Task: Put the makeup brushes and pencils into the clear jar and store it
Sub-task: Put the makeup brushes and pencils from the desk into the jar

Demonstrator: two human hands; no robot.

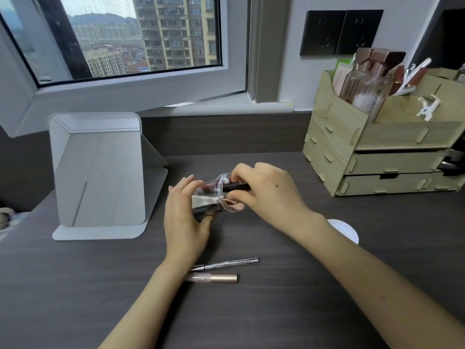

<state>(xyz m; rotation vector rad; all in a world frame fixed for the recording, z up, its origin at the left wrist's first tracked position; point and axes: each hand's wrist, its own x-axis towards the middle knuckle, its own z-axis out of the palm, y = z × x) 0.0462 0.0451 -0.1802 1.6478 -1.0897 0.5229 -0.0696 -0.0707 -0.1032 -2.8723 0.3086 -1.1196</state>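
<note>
My left hand [185,217] grips the clear jar [214,195], which is tipped on its side with its mouth facing right, over the middle of the dark desk [251,311]. My right hand [266,195] is at the jar's mouth, its fingers closed on dark and rose-gold brush handles [237,187] that stick partly into the jar. Brush heads show through the jar's wall. On the desk near my left wrist lie a silver pencil [226,263] and a pink-and-gold tube [216,278], side by side.
A grey folding mirror [98,172] stands at the left. A wooden organiser [377,157] with drawers and bottles stands at the right rear. A white round lid-like disc [344,230] lies behind my right forearm. The window sill runs along the back.
</note>
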